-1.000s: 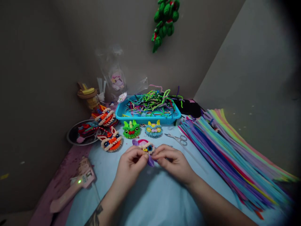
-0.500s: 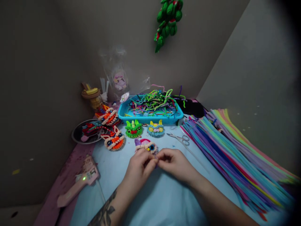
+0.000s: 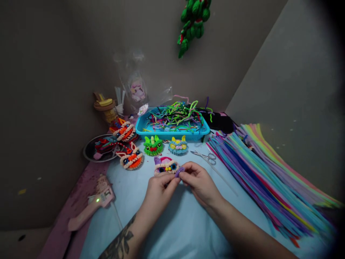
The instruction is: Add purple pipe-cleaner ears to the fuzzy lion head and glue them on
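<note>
The left hand (image 3: 159, 189) and right hand (image 3: 199, 182) pinch a small purple piece (image 3: 179, 172), slanting up rightward. The pink-and-cream figure (image 3: 165, 164) lies just beyond, nearer the left.

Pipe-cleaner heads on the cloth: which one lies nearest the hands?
The pink-and-cream head, right behind the left hand; unlike the others, it has one purple ear.

Both hands (image 3: 176, 185) meet centrally, fingertips pinched, the 2 forearms angling inward.
</note>
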Demonstrator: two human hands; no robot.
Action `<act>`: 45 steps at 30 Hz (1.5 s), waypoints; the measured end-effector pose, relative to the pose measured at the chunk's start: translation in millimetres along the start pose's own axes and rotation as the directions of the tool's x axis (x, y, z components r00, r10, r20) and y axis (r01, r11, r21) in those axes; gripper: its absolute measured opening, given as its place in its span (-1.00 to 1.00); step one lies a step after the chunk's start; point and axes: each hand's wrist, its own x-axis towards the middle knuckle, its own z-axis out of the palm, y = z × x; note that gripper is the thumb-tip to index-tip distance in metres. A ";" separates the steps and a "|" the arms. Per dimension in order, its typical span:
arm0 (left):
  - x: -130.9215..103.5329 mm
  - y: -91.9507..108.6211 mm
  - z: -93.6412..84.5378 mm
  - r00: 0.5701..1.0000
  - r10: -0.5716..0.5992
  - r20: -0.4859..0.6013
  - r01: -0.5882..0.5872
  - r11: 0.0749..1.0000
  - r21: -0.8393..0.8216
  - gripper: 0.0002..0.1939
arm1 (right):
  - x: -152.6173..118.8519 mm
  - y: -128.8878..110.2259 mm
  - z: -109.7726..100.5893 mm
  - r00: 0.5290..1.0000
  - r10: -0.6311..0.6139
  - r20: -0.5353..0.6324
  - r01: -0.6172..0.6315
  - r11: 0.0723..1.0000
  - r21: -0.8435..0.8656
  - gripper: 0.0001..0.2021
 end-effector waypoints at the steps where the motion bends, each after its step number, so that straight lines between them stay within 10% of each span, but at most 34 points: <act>1: -0.2 -1.0 -0.2 1.000 0.019 -0.003 -0.019 1.000 0.010 -0.79 | 0.0 -0.1 -0.2 1.000 0.017 0.003 -0.017 1.000 0.016 -0.79; 26: -0.8 -2.4 10.0 0.978 -0.198 0.071 0.205 0.972 -0.110 -0.91 | -2.0 -0.5 5.9 0.993 0.097 -0.061 -0.089 0.988 0.126 -0.75; 45: -4.8 -12.4 0.1 0.967 0.219 -0.127 -0.190 0.960 0.208 -0.94 | -3.0 -6.4 1.7 0.990 0.134 -0.047 -0.125 0.980 0.152 -0.74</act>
